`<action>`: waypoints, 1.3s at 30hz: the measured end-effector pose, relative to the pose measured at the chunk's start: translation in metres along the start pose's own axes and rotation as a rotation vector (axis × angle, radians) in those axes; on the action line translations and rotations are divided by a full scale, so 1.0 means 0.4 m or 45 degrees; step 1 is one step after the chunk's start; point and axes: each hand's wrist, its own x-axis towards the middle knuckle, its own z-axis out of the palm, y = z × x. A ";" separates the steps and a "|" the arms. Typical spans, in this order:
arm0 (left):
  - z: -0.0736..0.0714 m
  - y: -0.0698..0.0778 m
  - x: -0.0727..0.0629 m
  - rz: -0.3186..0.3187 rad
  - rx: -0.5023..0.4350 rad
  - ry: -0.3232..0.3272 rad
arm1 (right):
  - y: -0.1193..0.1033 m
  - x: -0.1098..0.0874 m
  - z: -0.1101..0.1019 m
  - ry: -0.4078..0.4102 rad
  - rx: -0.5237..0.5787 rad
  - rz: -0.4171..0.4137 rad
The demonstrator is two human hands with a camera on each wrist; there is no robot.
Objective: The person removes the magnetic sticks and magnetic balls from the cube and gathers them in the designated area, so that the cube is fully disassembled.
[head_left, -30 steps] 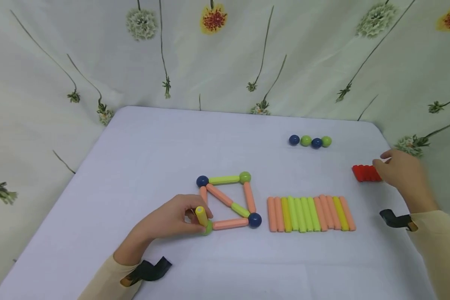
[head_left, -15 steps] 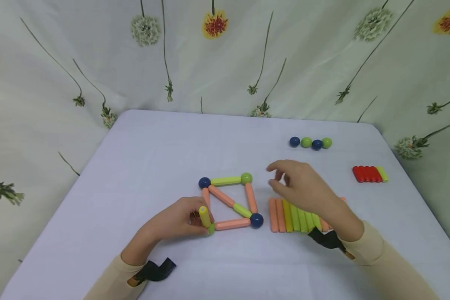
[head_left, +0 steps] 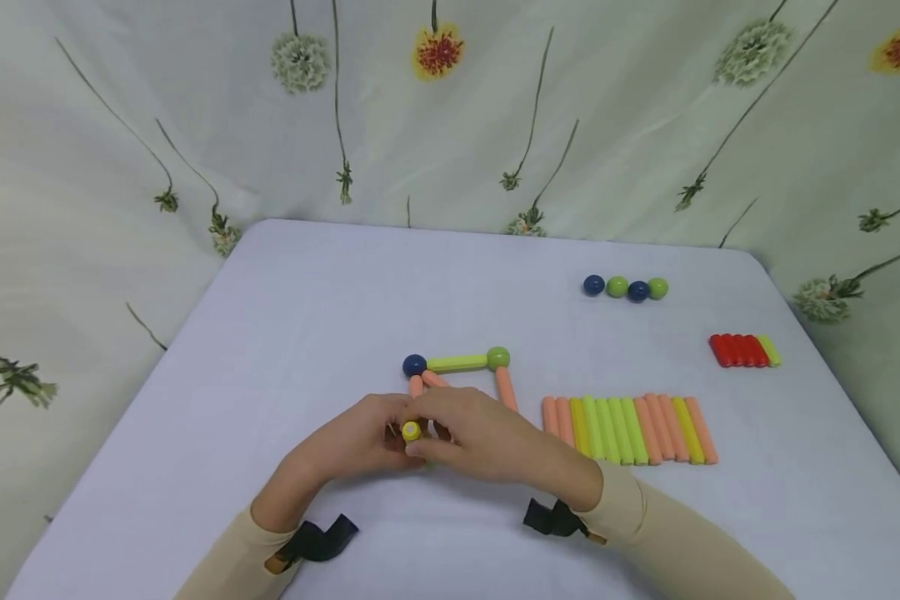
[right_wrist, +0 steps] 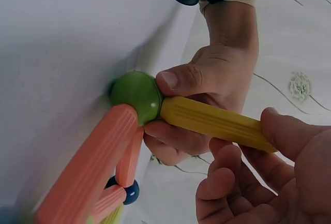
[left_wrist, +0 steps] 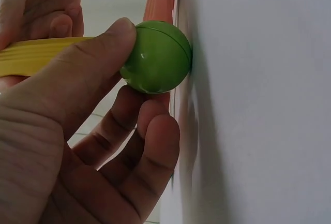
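Note:
My left hand (head_left: 356, 437) pinches a green ball (left_wrist: 160, 58) at the near left corner of a flat frame of sticks and balls. A yellow stick (right_wrist: 214, 122) stands up from this ball, and my right hand (head_left: 480, 433) pinches its upper end between thumb and fingers. Salmon-pink sticks (right_wrist: 90, 162) also join the green ball. At the far side of the frame, a light green stick (head_left: 457, 363) links a dark blue ball (head_left: 415, 365) with a second green ball (head_left: 498, 358). In the head view my hands hide the frame's near side and most of its diagonal.
To the right lies a row of pink, yellow and light green sticks (head_left: 617, 429). Beyond it is a short row of red sticks (head_left: 738, 351) with one light green stick (head_left: 770, 351). Several blue and green balls (head_left: 626, 287) line up at the back of the white table (head_left: 330, 292).
My right hand has come left from the red sticks, across the stick row, to the yellow stick's top, which it now pinches. My left hand keeps its place at the green ball.

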 end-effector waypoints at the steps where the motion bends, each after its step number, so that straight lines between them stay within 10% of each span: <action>1: 0.000 0.001 0.002 -0.006 0.011 -0.001 | 0.003 -0.002 0.001 0.012 0.025 0.008; 9: 0.004 0.005 0.007 -0.099 0.094 -0.008 | 0.035 -0.033 -0.026 -0.052 0.519 0.201; 15: 0.004 0.007 0.007 -0.139 0.139 -0.026 | 0.046 -0.089 -0.064 -0.024 0.547 0.356; 26: -0.001 0.003 0.002 -0.076 0.234 -0.037 | 0.108 -0.249 -0.182 0.319 0.430 0.600; 39: -0.012 0.004 -0.019 -0.091 0.293 -0.002 | 0.211 -0.513 -0.317 0.609 -0.062 0.966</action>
